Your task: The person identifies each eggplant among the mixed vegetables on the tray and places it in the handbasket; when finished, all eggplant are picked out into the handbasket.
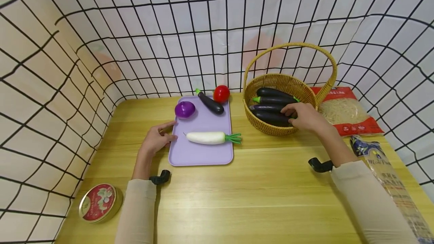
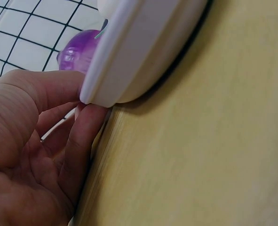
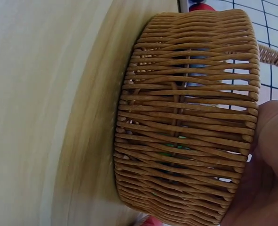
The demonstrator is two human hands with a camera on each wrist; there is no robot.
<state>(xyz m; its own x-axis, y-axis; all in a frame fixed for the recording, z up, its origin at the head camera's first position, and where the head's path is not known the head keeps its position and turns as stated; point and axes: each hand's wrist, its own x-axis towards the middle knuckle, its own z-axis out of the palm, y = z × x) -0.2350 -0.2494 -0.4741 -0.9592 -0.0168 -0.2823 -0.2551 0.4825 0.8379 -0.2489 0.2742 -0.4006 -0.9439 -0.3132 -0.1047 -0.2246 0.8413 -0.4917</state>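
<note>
On the left, my left hand (image 1: 156, 138) pinches the left edge of a lilac tray (image 1: 200, 157); in the left wrist view the thumb and a finger (image 2: 84, 134) meet its rim. A white radish (image 1: 205, 138) with green leaf stalks lies across the tray. Behind it are a purple onion-like vegetable (image 1: 185, 109), a small eggplant (image 1: 211, 103) and a tomato (image 1: 222, 94). My right hand (image 1: 304, 116) reaches inside the wicker basket (image 1: 259, 123), thumb and fingers around the stem end of the nearest eggplant (image 1: 271, 118). Several eggplants lie there. The basket wall hides these fingertips in the right wrist view.
The basket's tall handle (image 1: 291, 45) arches over it. Right of it lie a red bag of noodle-like food (image 1: 346, 110) and a long clear packet (image 1: 390, 180). A round red-lidded tin (image 1: 100, 202) stands at front left. Black wire grid (image 1: 210, 29) encloses the wooden table (image 1: 244, 199).
</note>
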